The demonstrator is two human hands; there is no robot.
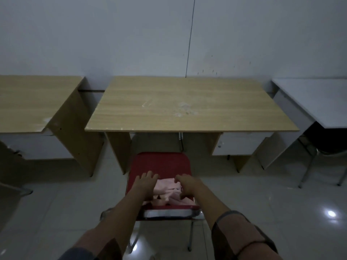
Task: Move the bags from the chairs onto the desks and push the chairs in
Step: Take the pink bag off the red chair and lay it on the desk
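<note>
A pink cloth bag [168, 192] lies crumpled on the seat of a red chair [161, 162] that stands pulled out in front of a wooden desk [187, 104]. My left hand [145, 182] reaches over the bag's left side with fingers spread and fairly straight, at or just above the fabric. My right hand [185, 185] hovers over the bag's right side, fingers and thumb curved round the fabric's edge; whether it grips is unclear. The desk top is bare.
A second wooden desk [28, 102] stands to the left and a white desk [319, 102] to the right, with a dark chair [326, 139] tucked under it. All stand against a white wall. The tiled floor [281, 194] around the red chair is open.
</note>
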